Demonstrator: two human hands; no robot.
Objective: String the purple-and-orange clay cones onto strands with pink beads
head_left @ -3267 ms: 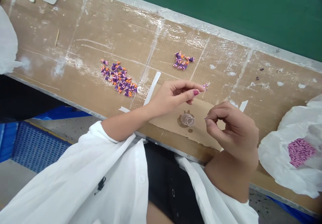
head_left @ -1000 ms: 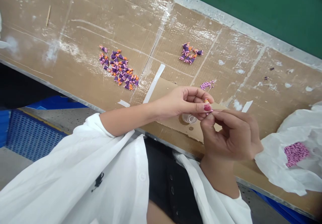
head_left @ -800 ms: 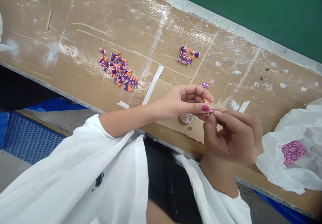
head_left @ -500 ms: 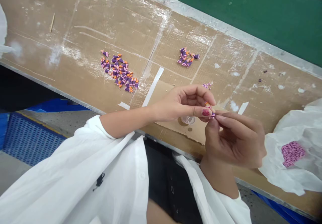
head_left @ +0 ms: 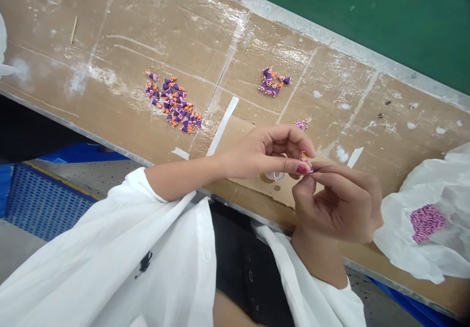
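Note:
Between the thumb and fingers of my left hand (head_left: 273, 153) is a small doll figurine (head_left: 304, 156) with an orange top and pink and purple parts. The thumb, stained pinkish red at the nail, covers most of it. My right hand (head_left: 340, 197) meets it from the right, thumb and forefinger pinched at the figurine's purple lower end. Whether a separate tiny piece sits in that pinch is hidden. Under the hands, a small clear cup (head_left: 275, 175) stands on a cardboard sheet (head_left: 253, 186), partly covered by my left hand.
A large cluster of purple-and-orange figurines (head_left: 176, 104) lies left, a smaller group (head_left: 273, 83) farther back. Tiny pink-purple bits (head_left: 301, 125) lie beyond my left hand. At right, white crumpled paper (head_left: 396, 234) holds pink pieces (head_left: 428, 223). A thin wooden stick (head_left: 74, 30) lies far left.
My right hand has shifted slightly left, closer to my left fingers. The figurine has turned or sunk a little in the left grip, and less of its purple end shows.

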